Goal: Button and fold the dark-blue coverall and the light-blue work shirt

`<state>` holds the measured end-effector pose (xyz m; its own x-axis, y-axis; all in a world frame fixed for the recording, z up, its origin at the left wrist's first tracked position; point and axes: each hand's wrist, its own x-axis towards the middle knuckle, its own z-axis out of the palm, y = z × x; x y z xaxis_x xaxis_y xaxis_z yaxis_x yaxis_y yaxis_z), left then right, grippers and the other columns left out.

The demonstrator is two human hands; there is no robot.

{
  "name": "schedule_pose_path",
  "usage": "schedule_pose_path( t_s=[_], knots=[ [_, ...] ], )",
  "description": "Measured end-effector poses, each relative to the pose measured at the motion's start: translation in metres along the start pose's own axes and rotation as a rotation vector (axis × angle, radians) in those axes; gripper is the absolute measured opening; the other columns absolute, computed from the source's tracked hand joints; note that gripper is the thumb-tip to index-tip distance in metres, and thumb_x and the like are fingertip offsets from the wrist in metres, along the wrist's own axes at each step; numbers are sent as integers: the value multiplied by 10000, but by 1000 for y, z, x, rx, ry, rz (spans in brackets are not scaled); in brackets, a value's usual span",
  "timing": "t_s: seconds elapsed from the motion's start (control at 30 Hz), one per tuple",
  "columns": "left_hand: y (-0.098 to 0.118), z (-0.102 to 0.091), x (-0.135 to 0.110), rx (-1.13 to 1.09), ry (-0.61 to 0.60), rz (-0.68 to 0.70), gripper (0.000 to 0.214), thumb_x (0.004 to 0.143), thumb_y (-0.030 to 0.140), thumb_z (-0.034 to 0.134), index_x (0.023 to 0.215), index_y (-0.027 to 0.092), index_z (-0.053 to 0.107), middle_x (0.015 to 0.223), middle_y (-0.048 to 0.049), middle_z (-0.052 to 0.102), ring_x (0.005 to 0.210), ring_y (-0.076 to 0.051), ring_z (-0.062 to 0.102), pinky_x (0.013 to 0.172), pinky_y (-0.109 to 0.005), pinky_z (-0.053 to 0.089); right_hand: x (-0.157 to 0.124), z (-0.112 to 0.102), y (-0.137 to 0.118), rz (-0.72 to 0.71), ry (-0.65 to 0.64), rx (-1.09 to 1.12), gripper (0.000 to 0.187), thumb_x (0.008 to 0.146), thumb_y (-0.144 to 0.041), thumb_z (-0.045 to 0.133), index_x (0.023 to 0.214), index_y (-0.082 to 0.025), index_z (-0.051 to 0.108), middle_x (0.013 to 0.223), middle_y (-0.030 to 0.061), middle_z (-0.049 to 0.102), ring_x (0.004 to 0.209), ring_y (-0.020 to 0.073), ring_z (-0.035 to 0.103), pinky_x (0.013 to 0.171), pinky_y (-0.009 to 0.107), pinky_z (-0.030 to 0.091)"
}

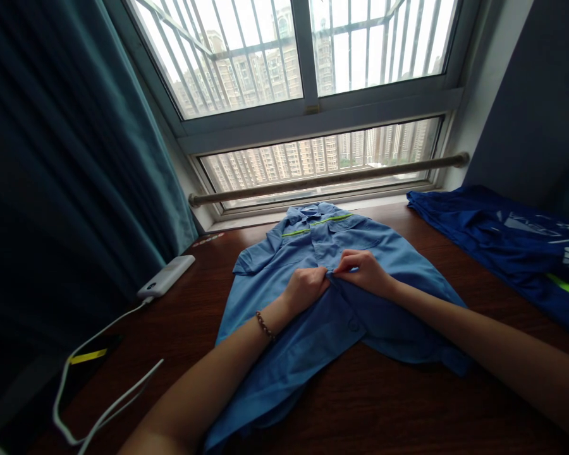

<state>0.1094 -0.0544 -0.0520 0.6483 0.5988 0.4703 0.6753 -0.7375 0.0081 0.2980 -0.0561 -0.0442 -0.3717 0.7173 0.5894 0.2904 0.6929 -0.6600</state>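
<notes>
A light blue short-sleeved shirt (pixel 275 341) lies front up on the brown wooden surface, its collar toward the window. Yellow-green piping crosses its chest. My left hand (pixel 307 289), with a beaded bracelet on the wrist, is closed on the front placket around the middle of the shirt. Right beside it, my right hand (pixel 360 272) pinches the same placket between thumb and fingertips. The cloth is slightly raised where the two hands meet, and my fingers hide any button there. Below the hands the front edges spread apart at the hem.
A dark blue garment (pixel 483 234) with white print lies at the right. On the left, a white power bank (pixel 167 277) with a white cable (pixel 95 335) rests near the teal curtain (pixel 142 158). A metal rail (pixel 332 181) runs across the window behind the shirt.
</notes>
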Motion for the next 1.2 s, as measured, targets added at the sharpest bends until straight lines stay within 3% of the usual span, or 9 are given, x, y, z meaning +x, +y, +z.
schedule_pose_path(
  t_s=[0.2,0.4,0.5,0.6,0.73,0.83,0.93,1.07,1.2],
  knots=[
    [3,-24,14,-211,-247,-119,133,806,160,444,828,162,575,742,-25,632,684,-138,587,624,-221,426,0,3,15,79,-81,-36,20,697,-175,605,686,-166,618,710,4,566,636,110,550,573,215,446],
    [39,-76,14,-196,-261,-88,128,769,172,517,865,169,602,848,-46,615,742,-162,570,668,-256,433,9,-16,-10,218,-153,-458,52,635,-176,629,673,-170,594,638,3,569,606,125,510,543,228,358],
    [64,-77,6,-373,-401,74,96,744,173,568,826,186,617,834,-20,623,703,-138,571,622,-224,434,4,-29,-46,230,-500,-541,52,604,-193,641,620,-189,591,562,-8,553,510,107,467,467,232,292],
    [78,-54,-3,-455,-496,134,113,683,195,652,794,189,633,763,-18,635,644,-144,570,565,-228,429,-12,-27,-72,222,-833,-569,236,443,-206,756,633,-204,616,582,8,571,495,123,464,440,248,294],
    [81,-25,-10,-327,-507,39,220,599,347,720,606,171,588,629,-38,596,576,-190,551,483,-277,393,-26,-10,-71,129,-754,-689,442,296,-63,763,711,-163,649,735,94,609,693,226,535,537,283,376],
    [78,-18,-11,-250,-437,-47,291,604,390,699,722,160,567,778,-67,604,678,-226,571,547,-303,429,-20,-9,-54,138,-782,-682,240,472,-63,668,685,-171,646,699,70,612,606,173,524,522,264,364],
    [76,-18,-11,-205,-405,-116,227,648,274,637,811,161,525,840,-71,592,728,-215,568,586,-293,436,-6,-24,-36,183,-792,-569,171,580,-62,548,654,-187,639,602,10,594,514,120,487,477,232,327],
    [75,-25,-7,-154,-442,-150,136,649,135,532,773,178,496,752,-44,588,682,-192,559,548,-266,407,6,-49,-14,346,-842,-154,149,592,-119,572,697,-176,661,607,-31,607,554,108,524,503,195,364],
    [60,-43,4,-48,-250,-220,195,652,66,449,801,163,530,786,-64,581,675,-182,550,581,-278,406,9,-53,-5,664,-616,144,137,557,-161,606,688,-168,646,584,-24,599,517,111,515,471,205,376]
  ],
)
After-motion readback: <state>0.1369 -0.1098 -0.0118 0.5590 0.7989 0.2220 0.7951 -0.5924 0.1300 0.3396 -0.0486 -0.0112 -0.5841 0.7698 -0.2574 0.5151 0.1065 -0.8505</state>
